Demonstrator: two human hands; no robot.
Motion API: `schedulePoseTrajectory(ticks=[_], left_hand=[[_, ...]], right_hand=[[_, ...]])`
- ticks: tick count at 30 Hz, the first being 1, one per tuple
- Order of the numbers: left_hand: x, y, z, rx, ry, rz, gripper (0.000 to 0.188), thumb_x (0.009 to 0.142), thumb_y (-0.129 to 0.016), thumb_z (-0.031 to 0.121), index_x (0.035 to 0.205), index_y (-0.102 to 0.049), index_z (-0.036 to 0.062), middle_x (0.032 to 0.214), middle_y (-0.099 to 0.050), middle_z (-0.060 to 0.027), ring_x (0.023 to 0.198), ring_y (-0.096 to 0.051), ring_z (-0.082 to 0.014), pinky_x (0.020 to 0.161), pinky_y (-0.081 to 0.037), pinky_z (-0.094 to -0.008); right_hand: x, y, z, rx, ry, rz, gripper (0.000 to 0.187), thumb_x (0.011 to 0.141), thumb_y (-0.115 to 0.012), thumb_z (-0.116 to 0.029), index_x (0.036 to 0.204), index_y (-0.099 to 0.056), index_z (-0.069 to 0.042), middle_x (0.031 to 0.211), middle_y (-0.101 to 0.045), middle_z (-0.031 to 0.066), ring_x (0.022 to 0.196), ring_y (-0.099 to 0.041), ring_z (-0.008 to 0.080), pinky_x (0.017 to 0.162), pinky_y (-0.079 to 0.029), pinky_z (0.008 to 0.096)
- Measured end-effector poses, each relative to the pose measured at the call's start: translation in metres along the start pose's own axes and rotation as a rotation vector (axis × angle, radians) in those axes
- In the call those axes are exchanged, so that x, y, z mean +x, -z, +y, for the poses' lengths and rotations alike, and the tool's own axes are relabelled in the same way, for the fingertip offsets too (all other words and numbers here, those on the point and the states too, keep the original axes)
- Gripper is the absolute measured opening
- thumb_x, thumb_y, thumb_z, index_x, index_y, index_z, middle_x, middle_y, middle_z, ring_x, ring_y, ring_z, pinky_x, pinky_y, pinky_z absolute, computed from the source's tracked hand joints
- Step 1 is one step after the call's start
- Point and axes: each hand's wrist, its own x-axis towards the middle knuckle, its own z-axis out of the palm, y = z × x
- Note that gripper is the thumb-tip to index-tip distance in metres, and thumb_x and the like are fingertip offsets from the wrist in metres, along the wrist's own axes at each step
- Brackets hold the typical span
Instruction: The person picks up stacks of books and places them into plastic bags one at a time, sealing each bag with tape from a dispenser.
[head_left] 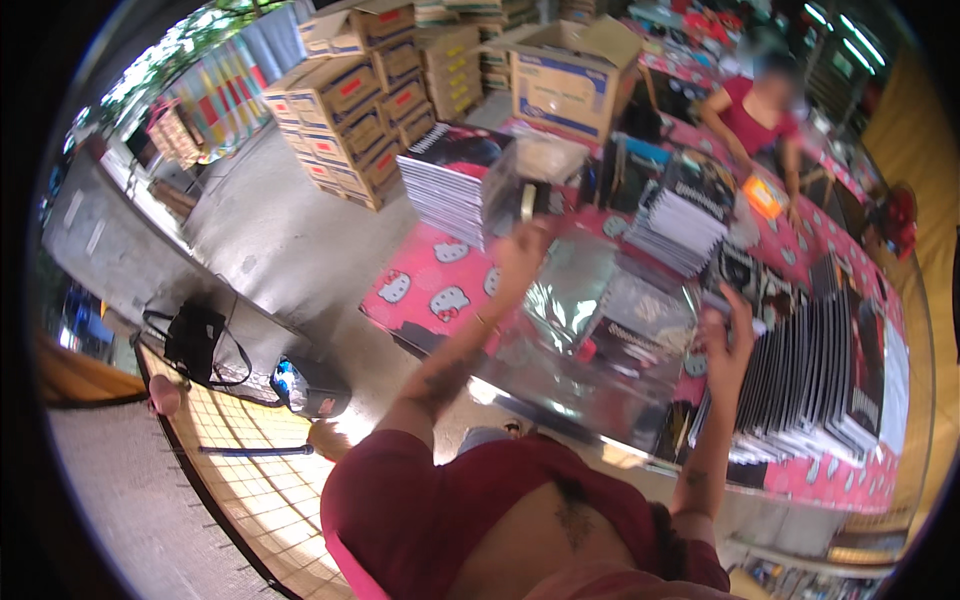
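A clear plastic sheet or sleeve [570, 295] lies shiny and creased on the table before me. Beside it, partly under clear plastic, is a dark-and-grey printed book [640, 318]. My left hand [525, 247] reaches over the far left side of the plastic, close to a tall stack of dark-covered books [455, 180]; motion smears its fingers, so any grip is unclear. At the right edge of the plastic is my right hand [728, 335], its curved fingers apart and nothing plainly held. Next to it leans a long row of dark books [815, 370].
Another book stack [680, 225] stands at the back of the pink patterned table cover [425, 285]. An open carton [565, 85] is behind it, with stacked cartons [345, 115] far left. Across the table sits another person [752, 120] near an orange packet [765, 197].
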Motion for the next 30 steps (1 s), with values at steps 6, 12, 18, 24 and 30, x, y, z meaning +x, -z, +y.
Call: schedulePoseTrajectory(ticks=[6,12,18,24,30], left_hand=[[0.044,0.053,-0.107,0.158,0.396,-0.167,0.039,0.079,-0.078,0.033,0.088,-0.071,-0.0040,0.059,-0.056,-0.0062,0.047,-0.056,-0.0183,0.046,-0.045,-0.0311],[0.040,0.026,-0.110,-0.065,0.316,0.008,0.025,0.083,-0.073,0.021,0.086,-0.071,-0.0039,0.070,-0.065,-0.0076,0.059,-0.061,-0.0169,0.056,-0.048,-0.0292],[0.011,0.054,-0.143,0.273,0.334,-0.121,0.017,0.087,-0.071,0.020,0.091,-0.072,0.0037,0.080,-0.070,-0.0035,0.070,-0.065,-0.0146,0.064,-0.050,-0.0282],[0.015,0.051,0.003,0.206,-0.022,-0.558,0.015,0.092,-0.066,0.014,0.102,-0.068,0.0030,0.087,-0.069,-0.0036,0.080,-0.065,-0.0133,0.075,-0.052,-0.0283],[0.010,-0.009,0.091,-0.229,-0.139,-0.900,0.024,0.092,-0.069,0.015,0.114,-0.068,0.0052,0.095,-0.063,-0.0044,0.090,-0.059,-0.0131,0.083,-0.049,-0.0293]], right_hand=[[0.006,-0.040,-0.054,-0.572,0.252,-0.244,0.030,0.080,-0.075,-0.026,0.105,-0.067,-0.011,0.103,-0.065,0.0071,0.101,-0.061,0.0296,0.102,-0.035,0.0451],[0.021,-0.066,-0.074,-0.494,0.268,-0.236,0.018,0.081,-0.074,-0.026,0.086,-0.065,-0.011,0.086,-0.066,0.0037,0.082,-0.064,0.0262,0.085,-0.042,0.0443],[0.029,-0.088,-0.065,-0.567,0.315,-0.197,0.021,0.084,-0.071,-0.029,0.079,-0.065,-0.010,0.073,-0.067,0.0043,0.066,-0.064,0.0281,0.074,-0.045,0.0426],[0.031,-0.085,-0.072,-0.439,0.139,-0.265,0.028,0.085,-0.070,-0.035,0.083,-0.069,-0.007,0.073,-0.068,0.0068,0.068,-0.066,0.0302,0.068,-0.049,0.0439],[0.040,-0.087,-0.073,-0.456,0.161,-0.316,0.029,0.083,-0.071,-0.037,0.094,-0.074,-0.011,0.076,-0.069,0.0076,0.070,-0.067,0.0321,0.067,-0.051,0.0435]])
